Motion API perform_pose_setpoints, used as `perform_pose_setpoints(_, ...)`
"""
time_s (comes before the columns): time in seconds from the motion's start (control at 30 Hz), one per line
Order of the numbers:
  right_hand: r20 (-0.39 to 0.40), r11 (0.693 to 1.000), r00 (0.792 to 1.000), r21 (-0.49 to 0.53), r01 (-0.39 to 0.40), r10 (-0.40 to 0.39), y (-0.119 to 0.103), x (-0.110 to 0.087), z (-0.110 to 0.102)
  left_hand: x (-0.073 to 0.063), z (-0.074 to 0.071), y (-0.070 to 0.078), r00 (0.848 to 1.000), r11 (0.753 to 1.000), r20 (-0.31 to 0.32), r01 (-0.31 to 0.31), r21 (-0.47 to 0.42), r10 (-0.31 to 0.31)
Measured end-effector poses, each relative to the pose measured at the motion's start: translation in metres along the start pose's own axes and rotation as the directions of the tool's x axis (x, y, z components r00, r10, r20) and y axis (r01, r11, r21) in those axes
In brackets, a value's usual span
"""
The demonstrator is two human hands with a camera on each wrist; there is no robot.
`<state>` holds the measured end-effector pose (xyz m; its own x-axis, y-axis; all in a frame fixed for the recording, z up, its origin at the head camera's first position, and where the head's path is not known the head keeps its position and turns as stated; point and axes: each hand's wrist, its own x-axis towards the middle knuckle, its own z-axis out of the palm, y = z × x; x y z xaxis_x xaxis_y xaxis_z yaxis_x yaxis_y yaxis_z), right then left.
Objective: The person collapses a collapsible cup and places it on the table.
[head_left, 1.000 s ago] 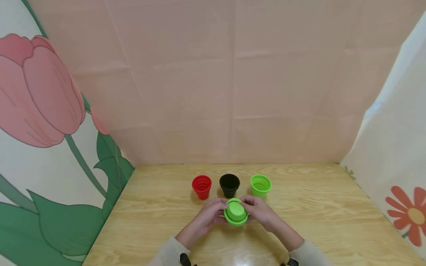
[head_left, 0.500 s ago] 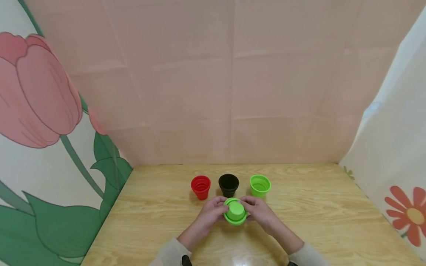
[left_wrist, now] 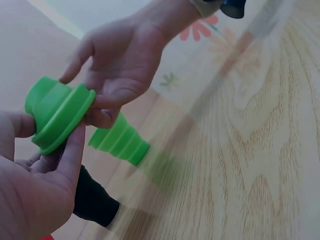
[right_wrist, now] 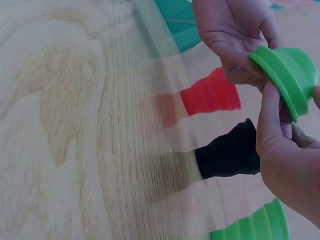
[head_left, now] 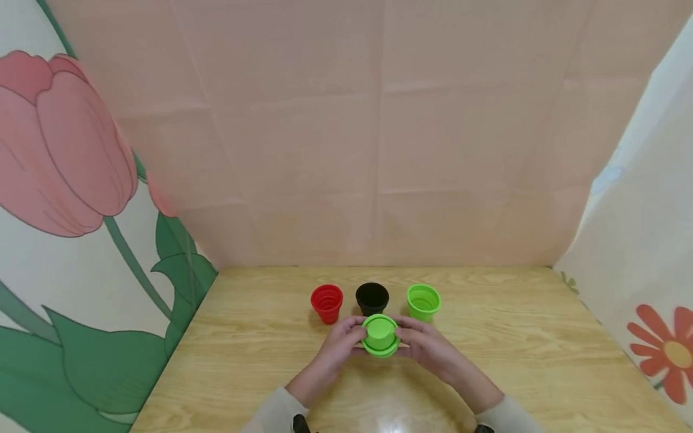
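Gripping the squat green cup (head_left: 380,332) in their fingers (left_wrist: 73,152), left hand (head_left: 337,347) and right hand (head_left: 426,346) now sit higher or nearer the far edge of the tabletop (head_left: 243,343). Handling seems unfinished.

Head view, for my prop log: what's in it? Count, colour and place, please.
Table: one, light wood, lower part
Red cup: one, red, on table, left
Black cup: one, black, on table, middle
Standing green cup: one, green, on table, right
Held green cup: one, green, in front of black cup
Backdrop: one, pinkish, behind table
Tulip sheet: one, white with pink and green, left side
Flower sheet: one, off-white with red flower, right side
Sleeves: two, pale, bottom edge
Black objects: two, black, at sleeves
Left hand: one, bare, on held cup's left
Right hand: one, bare, on its right
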<state>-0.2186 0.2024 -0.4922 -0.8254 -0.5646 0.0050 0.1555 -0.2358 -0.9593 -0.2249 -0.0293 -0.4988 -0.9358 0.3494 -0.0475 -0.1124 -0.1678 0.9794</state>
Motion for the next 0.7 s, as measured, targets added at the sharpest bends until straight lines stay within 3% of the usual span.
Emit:
perform_pose_setpoints(0.23,-0.013,1.0,1.0,0.01,-0.004,0.004,0.005,0.002,-0.002,0.001,-0.003,-0.002,0.994,0.989,0.099,0.053,-0.14,-0.039)
perform_pose_setpoints(0.4,-0.016,1.0,1.0,0.016,-0.008,0.008,0.008,0.003,-0.001,-0.002,-0.004,-0.001,0.993,0.986,0.11,0.055,-0.156,-0.038)
perform_pose_setpoints(0.57,0.009,0.999,0.999,0.024,-0.037,0.037,0.01,0.004,0.001,-0.002,-0.005,0.0,0.99,0.991,0.121,0.089,-0.099,-0.076)
perform_pose_setpoints(0.7,0.043,0.998,0.997,-0.008,-0.066,0.066,0.012,0.006,0.001,-0.001,-0.008,0.002,0.984,0.99,0.116,0.135,0.028,-0.137)
